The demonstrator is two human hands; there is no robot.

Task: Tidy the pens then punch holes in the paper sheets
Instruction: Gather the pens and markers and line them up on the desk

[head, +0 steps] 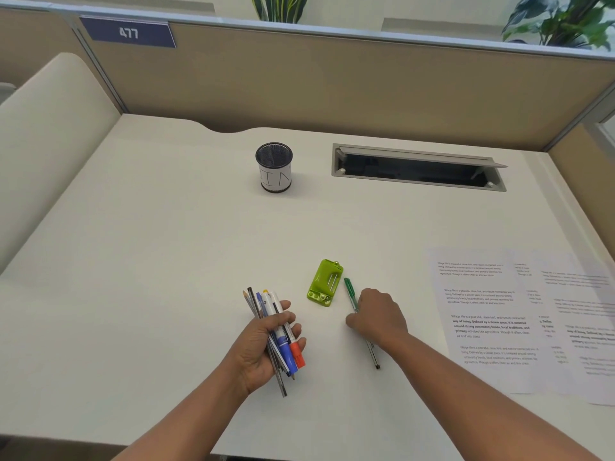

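Note:
My left hand [266, 344] grips a bundle of pens, pencils and markers [278, 331], with blue and red caps pointing toward me. My right hand [377, 316] lies palm down over the middle of a green pen [350, 292] that rests on the desk; its green cap sticks out beyond my fingers and its thin tip shows behind my wrist. I cannot see whether the fingers have closed on it. A lime-green hole punch [324, 282] sits between my hands. A black mesh pen cup [274, 168] with a white label stands further back. Printed paper sheets [492, 314] lie at the right.
A grey cable hatch [417, 168] is set into the white desk [149, 244] behind the punch. Beige partition walls [332, 81] close the back and sides, with plants above. A curved cream panel [43, 134] stands at the left.

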